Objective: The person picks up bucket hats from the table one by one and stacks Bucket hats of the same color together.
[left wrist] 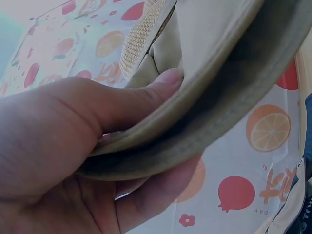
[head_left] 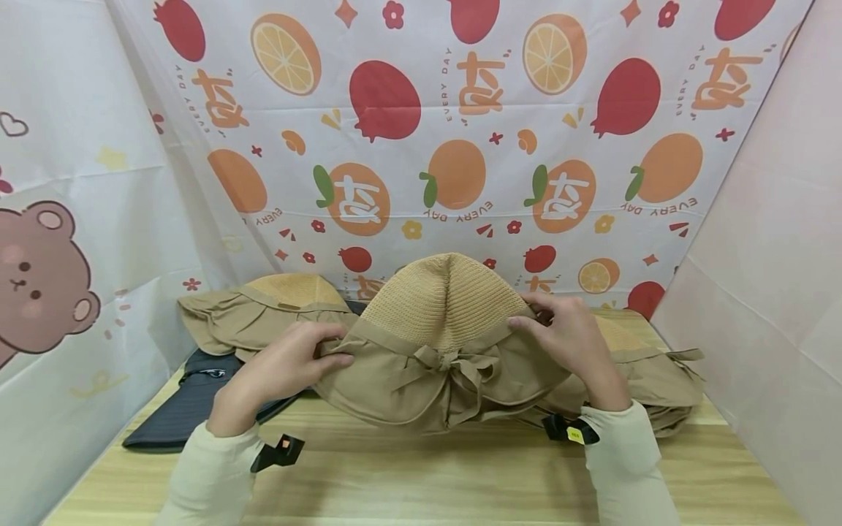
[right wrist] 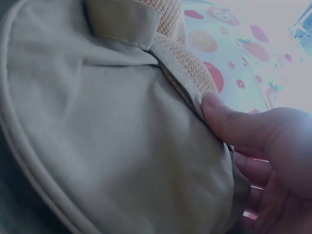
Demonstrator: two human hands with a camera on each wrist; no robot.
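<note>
A sun hat (head_left: 447, 314) with a straw crown, khaki fabric brim and a bow hangs between both hands over the table. At its left, my left hand (head_left: 289, 369) pinches the brim; in the left wrist view the thumb lies on one layer of the folded brim (left wrist: 195, 107), with fingers beneath the other. My right hand (head_left: 572, 336) grips the hat's right side where crown meets brim. The right wrist view shows that thumb (right wrist: 219, 112) on the band edge and the fingers partly hidden behind the fabric.
A similar straw-and-khaki hat (head_left: 263, 314) lies at the back left, by a dark navy item (head_left: 177, 416) with a zipper. Another khaki hat (head_left: 658, 380) sits at the right, partly covered by my right arm. A fruit-print cloth (head_left: 454, 175) hangs behind the wooden table (head_left: 408, 475).
</note>
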